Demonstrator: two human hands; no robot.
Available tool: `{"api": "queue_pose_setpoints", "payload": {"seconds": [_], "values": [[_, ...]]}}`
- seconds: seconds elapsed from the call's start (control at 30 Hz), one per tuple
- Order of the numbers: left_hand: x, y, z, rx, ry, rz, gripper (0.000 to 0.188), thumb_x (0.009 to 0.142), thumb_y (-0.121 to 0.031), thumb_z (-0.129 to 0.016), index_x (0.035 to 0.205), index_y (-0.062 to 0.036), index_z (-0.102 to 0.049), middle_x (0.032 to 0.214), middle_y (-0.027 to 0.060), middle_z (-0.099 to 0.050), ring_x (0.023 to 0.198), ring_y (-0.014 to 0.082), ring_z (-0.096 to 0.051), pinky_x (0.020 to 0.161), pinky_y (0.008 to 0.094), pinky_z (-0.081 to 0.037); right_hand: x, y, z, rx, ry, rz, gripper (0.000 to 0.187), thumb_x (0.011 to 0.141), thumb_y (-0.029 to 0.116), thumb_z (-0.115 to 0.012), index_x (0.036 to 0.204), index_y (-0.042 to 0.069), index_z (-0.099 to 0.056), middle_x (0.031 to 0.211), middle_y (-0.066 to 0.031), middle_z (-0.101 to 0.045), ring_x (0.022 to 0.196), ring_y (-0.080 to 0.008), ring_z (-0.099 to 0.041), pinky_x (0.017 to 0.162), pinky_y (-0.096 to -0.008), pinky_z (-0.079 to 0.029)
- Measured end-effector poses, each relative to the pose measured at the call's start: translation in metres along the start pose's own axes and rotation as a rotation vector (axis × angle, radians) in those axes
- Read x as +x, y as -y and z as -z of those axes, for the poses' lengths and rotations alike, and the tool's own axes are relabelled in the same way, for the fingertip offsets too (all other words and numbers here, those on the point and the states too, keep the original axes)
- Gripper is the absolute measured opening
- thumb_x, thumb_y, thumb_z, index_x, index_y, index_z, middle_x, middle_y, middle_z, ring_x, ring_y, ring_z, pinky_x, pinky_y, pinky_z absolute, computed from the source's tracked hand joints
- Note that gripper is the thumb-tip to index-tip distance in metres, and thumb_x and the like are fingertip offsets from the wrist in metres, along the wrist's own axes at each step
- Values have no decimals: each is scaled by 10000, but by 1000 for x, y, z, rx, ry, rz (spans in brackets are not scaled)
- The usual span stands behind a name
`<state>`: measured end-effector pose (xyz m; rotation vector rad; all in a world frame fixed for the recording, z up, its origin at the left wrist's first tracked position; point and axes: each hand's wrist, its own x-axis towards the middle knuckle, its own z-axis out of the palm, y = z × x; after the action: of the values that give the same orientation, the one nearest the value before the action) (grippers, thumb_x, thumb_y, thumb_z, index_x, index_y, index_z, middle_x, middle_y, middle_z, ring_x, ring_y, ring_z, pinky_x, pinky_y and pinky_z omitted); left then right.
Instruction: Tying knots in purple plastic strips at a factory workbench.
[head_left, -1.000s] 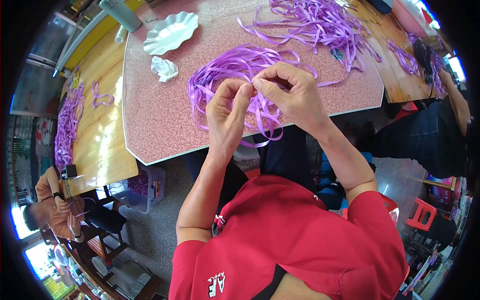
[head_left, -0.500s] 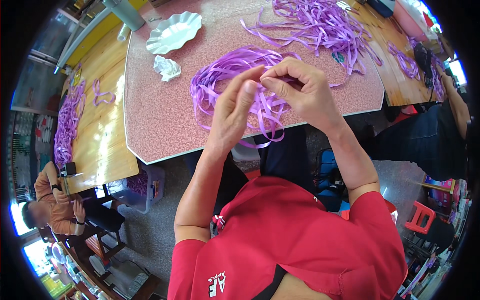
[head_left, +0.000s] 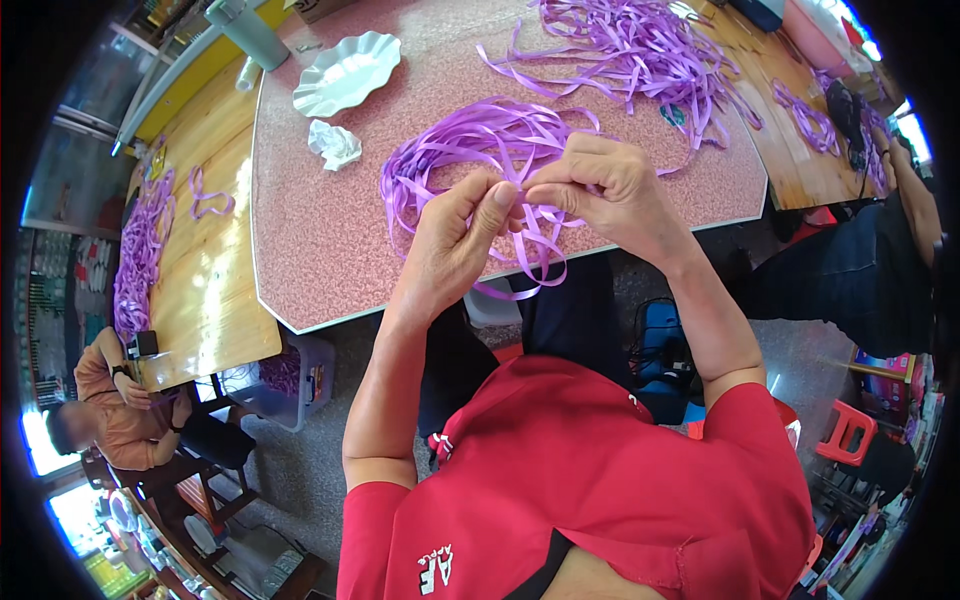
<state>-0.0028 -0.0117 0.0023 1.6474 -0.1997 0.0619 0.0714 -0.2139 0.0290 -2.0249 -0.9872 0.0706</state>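
A heap of purple ribbon loops [head_left: 470,130] lies near the front edge of the pink speckled table [head_left: 320,240], and some loops hang over that edge. Above the heap's near side, my left hand [head_left: 462,225] pinches a purple ribbon between thumb and fingers. My right hand [head_left: 605,190] is closed on ribbon too, its fingertips nearly meeting the left thumb. The fingers hide most of the piece between them, so how it is folded or joined cannot be seen.
A larger purple ribbon pile [head_left: 640,50] lies at the far right. Far left are a white scalloped dish [head_left: 348,75], a crumpled tissue [head_left: 334,146] and a grey-green bottle [head_left: 250,32]. Another person [head_left: 130,400] sits at the left wooden table [head_left: 215,300]; someone else is at right.
My left fingers have curled in from a straighter pose, and both hands have come down slightly into a tight pinch. The ribbon heap looks much the same.
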Motion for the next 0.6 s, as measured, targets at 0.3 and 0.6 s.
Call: {"api": "queue_pose_setpoints", "payload": {"seconds": [0.3, 0.6], "values": [[4, -10, -15, 248, -64, -94, 269, 1017, -217, -529, 955, 31, -614, 748, 82, -609, 697, 124, -564, 619, 302, -452, -3, 10, -12, 724, 151, -227, 322, 929, 57, -643, 1237, -26, -598, 1036, -51, -649, 986, -103, -620, 865, -253, -518], [40, 13, 21, 199, -53, 1, 191, 940, -167, -649, 930, 23, -663, 743, 47, -635, 703, 94, -595, 634, 263, -469, -1, -5, -11, 123, -215, -38, 72, 870, 54, -711, 922, 5, -718, 773, 13, -552, 650, -42, -463, 552, -224, -351]]}}
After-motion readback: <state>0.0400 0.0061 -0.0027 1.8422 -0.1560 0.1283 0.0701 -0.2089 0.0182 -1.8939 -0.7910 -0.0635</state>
